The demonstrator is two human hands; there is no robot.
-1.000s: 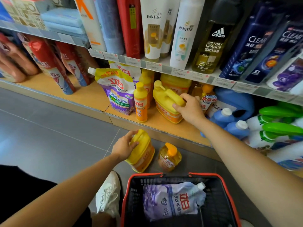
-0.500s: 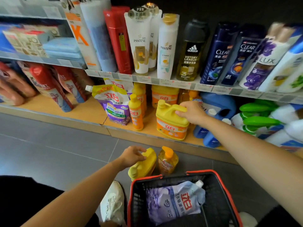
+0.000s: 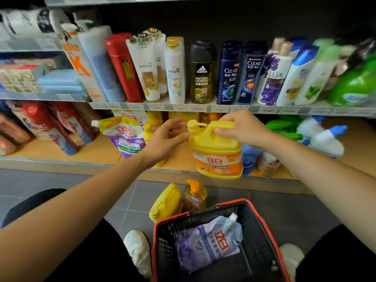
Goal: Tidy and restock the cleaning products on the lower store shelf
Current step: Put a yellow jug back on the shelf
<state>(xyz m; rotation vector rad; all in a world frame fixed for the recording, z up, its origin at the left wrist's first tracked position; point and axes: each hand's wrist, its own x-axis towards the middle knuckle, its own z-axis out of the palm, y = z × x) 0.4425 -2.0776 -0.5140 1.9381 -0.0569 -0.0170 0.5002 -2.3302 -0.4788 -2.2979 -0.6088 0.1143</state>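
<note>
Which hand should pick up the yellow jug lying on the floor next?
Likely the left hand: it is empty and nearer the floor jug; the right hand grips the lifted jug by its handle.

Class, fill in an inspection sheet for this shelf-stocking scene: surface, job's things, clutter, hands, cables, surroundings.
Surface: wooden lower shelf, partly stocked.
Job's things: yellow detergent jug held by its handle at the shelf's front; refill pouch standing on the shelf; second yellow jug and orange pump bottle on the grey tiled floor; purple pouch in the basket.
Clutter: nothing seen.
Hands: right hand grips the jug's handle; left hand open, fingertips by the jug's shoulder.
Cables: nothing seen.
Surroundings: shampoo bottles on the upper shelf.
</note>
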